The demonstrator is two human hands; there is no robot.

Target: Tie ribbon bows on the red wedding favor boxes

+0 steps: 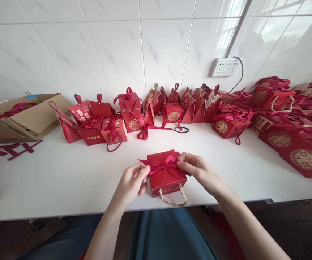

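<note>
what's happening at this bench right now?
A person's two bare hands are on the ribbon bow atop a red box near the table's front edge. The left hand pinches one side of the bow, the right hand the other. The bow is already knotted, and a twisted cord handle hangs at the box's near side. More red boxes stand along the tiled wall, with a pile at the right.

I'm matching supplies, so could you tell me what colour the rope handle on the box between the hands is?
Pale gold, seen in the head view.
</note>
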